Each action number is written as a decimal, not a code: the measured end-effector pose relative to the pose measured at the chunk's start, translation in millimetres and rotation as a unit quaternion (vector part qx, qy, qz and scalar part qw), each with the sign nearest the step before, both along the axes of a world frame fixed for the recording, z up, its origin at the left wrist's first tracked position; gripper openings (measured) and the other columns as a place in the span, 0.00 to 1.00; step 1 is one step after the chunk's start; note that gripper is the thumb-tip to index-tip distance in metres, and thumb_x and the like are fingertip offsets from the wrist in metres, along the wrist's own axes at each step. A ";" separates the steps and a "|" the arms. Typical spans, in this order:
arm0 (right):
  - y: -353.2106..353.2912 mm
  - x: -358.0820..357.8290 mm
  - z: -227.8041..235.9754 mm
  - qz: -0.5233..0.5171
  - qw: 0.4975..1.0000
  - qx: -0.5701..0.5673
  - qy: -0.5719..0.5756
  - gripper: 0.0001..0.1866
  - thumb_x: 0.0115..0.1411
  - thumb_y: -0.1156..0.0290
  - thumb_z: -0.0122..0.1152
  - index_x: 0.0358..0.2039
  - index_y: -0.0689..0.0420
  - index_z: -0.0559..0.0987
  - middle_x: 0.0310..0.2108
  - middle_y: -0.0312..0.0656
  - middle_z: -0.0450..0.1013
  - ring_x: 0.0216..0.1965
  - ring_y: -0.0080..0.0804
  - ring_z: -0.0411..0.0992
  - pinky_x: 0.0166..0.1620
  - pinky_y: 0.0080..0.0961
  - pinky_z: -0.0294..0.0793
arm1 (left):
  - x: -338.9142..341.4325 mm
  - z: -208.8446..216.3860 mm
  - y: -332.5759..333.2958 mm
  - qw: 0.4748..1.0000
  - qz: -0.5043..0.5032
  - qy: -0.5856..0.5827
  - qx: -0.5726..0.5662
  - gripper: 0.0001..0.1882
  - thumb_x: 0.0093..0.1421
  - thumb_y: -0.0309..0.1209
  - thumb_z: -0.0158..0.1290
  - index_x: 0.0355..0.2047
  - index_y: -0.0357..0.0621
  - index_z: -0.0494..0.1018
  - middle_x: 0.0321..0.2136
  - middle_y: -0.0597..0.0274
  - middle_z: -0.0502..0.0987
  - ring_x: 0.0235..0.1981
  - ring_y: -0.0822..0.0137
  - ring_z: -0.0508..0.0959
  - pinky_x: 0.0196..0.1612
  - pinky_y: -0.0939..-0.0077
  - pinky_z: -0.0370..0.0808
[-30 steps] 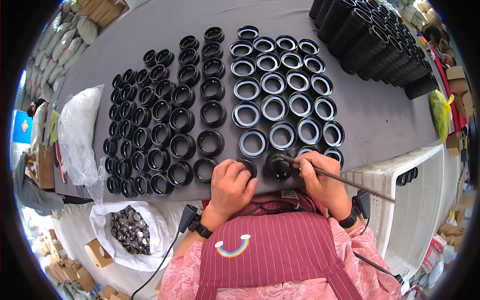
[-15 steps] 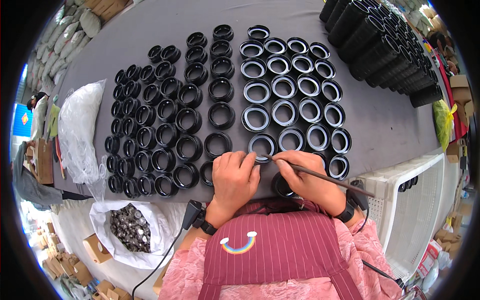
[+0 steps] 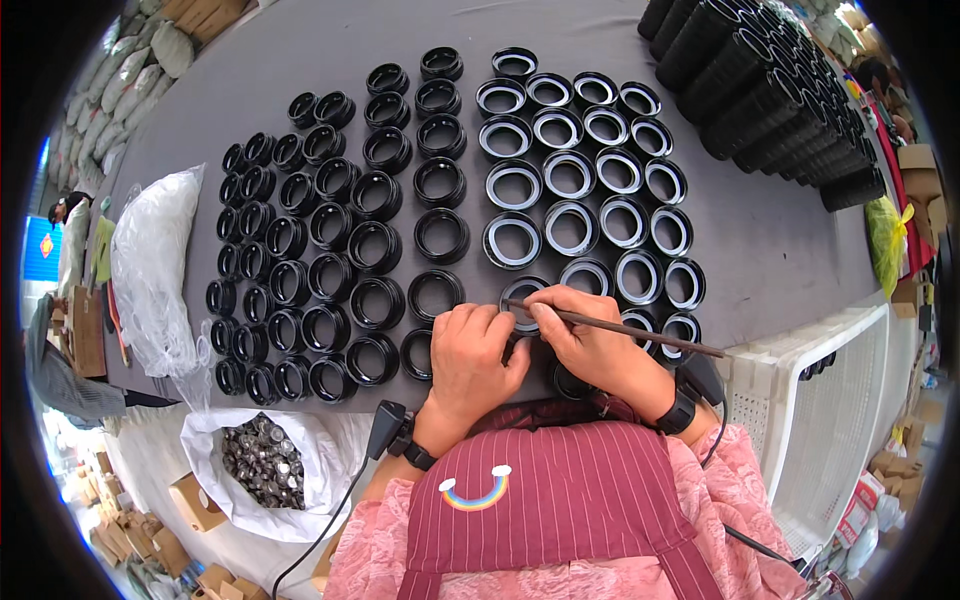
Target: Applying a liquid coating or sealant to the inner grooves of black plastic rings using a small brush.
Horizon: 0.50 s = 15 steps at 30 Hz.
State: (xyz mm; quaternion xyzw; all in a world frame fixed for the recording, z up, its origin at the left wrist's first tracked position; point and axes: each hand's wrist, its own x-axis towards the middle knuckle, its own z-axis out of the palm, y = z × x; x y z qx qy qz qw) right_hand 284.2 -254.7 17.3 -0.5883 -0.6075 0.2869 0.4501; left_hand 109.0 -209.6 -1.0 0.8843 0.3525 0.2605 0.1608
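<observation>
In my right hand (image 3: 590,340) is a thin dark stick (image 3: 640,327), gripped like a pen. Its tip is over the black ring with a pale inner lining (image 3: 541,285) in front of me. The curled fingers of my left hand (image 3: 475,350) press at the near left rim of that ring; their exact hold is partly hidden. More pale-lined black rings (image 3: 513,262) stand in columns beyond and to the right. Left of these are several columns of plain black rings (image 3: 378,328). Another black ring (image 3: 570,383) sits partly under my right hand.
Tall stacks of black rings (image 3: 770,110) stand at the far right of the grey-covered table (image 3: 760,270). A clear plastic bag (image 3: 155,265) lies at the left edge. Below it is a white sack (image 3: 205,450) of small shiny pieces. A white plastic crate (image 3: 765,400) stands at the right.
The stick's tip has moved left and a little up across the ring, with my right hand shifting left. My left hand stays nearly in place.
</observation>
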 end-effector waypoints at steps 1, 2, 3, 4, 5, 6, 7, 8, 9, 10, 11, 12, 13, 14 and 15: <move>0.2 -0.6 0.5 -0.001 1.000 -0.020 0.020 0.06 0.63 0.76 0.57 0.38 0.63 0.80 0.27 0.46 0.77 0.25 0.35 0.76 0.28 0.27 0.74 | 0.2 -1.1 0.3 1.000 -0.001 0.000 0.000 0.17 0.44 0.32 0.63 0.36 0.42 0.75 0.35 0.58 0.78 0.40 0.56 0.76 0.43 0.61 0.68; 0.3 -1.3 0.6 0.000 0.998 -0.040 0.040 0.06 0.61 0.76 0.57 0.37 0.63 0.79 0.29 0.50 0.77 0.26 0.46 0.78 0.30 0.33 0.76 | 0.0 -2.0 0.7 1.000 0.000 -0.007 -0.007 0.18 0.44 0.32 0.63 0.37 0.42 0.75 0.34 0.58 0.78 0.39 0.56 0.76 0.43 0.61 0.68; 0.7 -1.1 -0.9 0.000 0.998 -0.040 0.041 0.06 0.61 0.76 0.57 0.37 0.63 0.79 0.29 0.50 0.77 0.26 0.46 0.78 0.30 0.33 0.76 | -0.1 -2.5 0.8 1.000 0.002 -0.015 -0.014 0.18 0.44 0.32 0.63 0.37 0.42 0.75 0.33 0.58 0.78 0.38 0.56 0.76 0.43 0.62 0.68; 1.3 -0.7 -3.5 0.002 0.998 -0.050 0.044 0.06 0.61 0.75 0.57 0.36 0.63 0.79 0.28 0.50 0.77 0.26 0.46 0.78 0.29 0.33 0.76 | 0.1 -2.6 0.4 1.000 0.002 -0.014 -0.015 0.18 0.44 0.32 0.63 0.37 0.42 0.75 0.33 0.58 0.78 0.38 0.56 0.76 0.43 0.62 0.68; 1.6 -0.5 -4.6 0.003 0.997 -0.058 0.047 0.06 0.61 0.75 0.57 0.35 0.63 0.79 0.27 0.50 0.77 0.25 0.46 0.77 0.29 0.33 0.75 | 0.4 -1.6 0.1 0.999 0.018 -0.019 -0.020 0.18 0.45 0.32 0.63 0.37 0.41 0.75 0.33 0.59 0.78 0.38 0.56 0.76 0.42 0.62 0.68; 1.2 -0.5 -4.9 0.003 0.997 -0.058 0.048 0.06 0.61 0.75 0.57 0.35 0.63 0.79 0.27 0.50 0.77 0.25 0.46 0.77 0.29 0.33 0.75 | 0.7 -0.7 -0.3 0.999 0.035 -0.024 -0.025 0.18 0.45 0.31 0.63 0.37 0.41 0.75 0.32 0.59 0.78 0.37 0.56 0.76 0.42 0.62 0.68; 0.4 -0.5 -5.0 0.000 0.997 -0.056 0.052 0.06 0.61 0.75 0.57 0.35 0.63 0.79 0.26 0.50 0.77 0.25 0.45 0.77 0.28 0.32 0.75 | 0.9 -1.1 -0.7 0.999 0.034 -0.024 -0.025 0.18 0.45 0.31 0.63 0.37 0.41 0.75 0.32 0.59 0.78 0.37 0.56 0.76 0.42 0.62 0.68; 0.8 -0.3 -5.2 -0.001 0.997 -0.054 0.055 0.06 0.61 0.75 0.56 0.34 0.64 0.79 0.25 0.50 0.76 0.25 0.45 0.77 0.28 0.32 0.75 | 1.4 -3.0 0.0 0.999 0.025 -0.022 -0.021 0.17 0.45 0.31 0.63 0.36 0.41 0.75 0.31 0.59 0.78 0.37 0.56 0.76 0.42 0.62 0.68; 0.1 0.6 -4.0 0.000 0.997 -0.053 0.054 0.06 0.61 0.75 0.56 0.34 0.64 0.79 0.25 0.50 0.76 0.25 0.45 0.77 0.28 0.32 0.75 | 2.0 -4.0 0.8 1.000 0.015 -0.020 -0.016 0.17 0.45 0.31 0.63 0.36 0.41 0.75 0.31 0.59 0.78 0.36 0.56 0.77 0.42 0.62 0.68; -1.5 2.8 -1.5 -0.001 0.994 -0.085 0.075 0.06 0.61 0.75 0.57 0.33 0.64 0.79 0.23 0.50 0.76 0.24 0.45 0.77 0.28 0.32 0.74 | 2.9 -3.6 1.6 1.000 0.016 -0.021 -0.015 0.17 0.45 0.31 0.63 0.36 0.41 0.75 0.31 0.59 0.78 0.36 0.56 0.77 0.42 0.62 0.68; -2.6 4.0 1.2 -0.001 0.989 -0.116 0.097 0.06 0.61 0.75 0.57 0.33 0.64 0.79 0.22 0.50 0.75 0.23 0.45 0.76 0.27 0.32 0.74 | 2.6 -1.9 2.5 1.000 0.011 -0.014 -0.023 0.16 0.44 0.32 0.63 0.34 0.42 0.75 0.30 0.59 0.78 0.37 0.56 0.77 0.42 0.62 0.68; -3.3 5.6 3.4 0.001 0.989 -0.115 0.097 0.06 0.61 0.75 0.57 0.33 0.64 0.79 0.22 0.50 0.75 0.23 0.45 0.76 0.27 0.32 0.74 | 2.6 -0.6 3.3 1.000 0.005 -0.007 -0.030 0.15 0.44 0.32 0.63 0.33 0.42 0.75 0.30 0.58 0.78 0.37 0.56 0.77 0.42 0.62 0.69; -3.7 7.8 5.5 0.007 0.992 -0.106 0.065 0.06 0.60 0.74 0.57 0.31 0.64 0.78 0.21 0.51 0.74 0.23 0.47 0.76 0.27 0.34 0.73 | 3.1 -0.7 4.1 1.000 0.006 -0.007 -0.028 0.15 0.44 0.32 0.63 0.33 0.42 0.75 0.30 0.58 0.78 0.37 0.56 0.77 0.42 0.62 0.69; -3.2 9.5 7.8 0.013 0.995 -0.096 0.032 0.06 0.59 0.74 0.57 0.30 0.64 0.78 0.20 0.52 0.74 0.22 0.48 0.75 0.27 0.36 0.73 | 3.0 -2.0 5.6 1.000 0.005 -0.005 -0.025 0.14 0.44 0.32 0.63 0.32 0.42 0.75 0.29 0.58 0.78 0.36 0.56 0.76 0.41 0.61 0.69; -2.0 12.5 12.8 0.013 0.995 -0.094 0.032 0.06 0.59 0.74 0.57 0.30 0.64 0.78 0.20 0.52 0.74 0.22 0.48 0.75 0.27 0.36 0.73 | 3.3 -2.7 7.3 1.000 0.004 -0.003 -0.022 0.13 0.44 0.32 0.63 0.30 0.43 0.76 0.28 0.58 0.78 0.36 0.56 0.76 0.41 0.61 0.69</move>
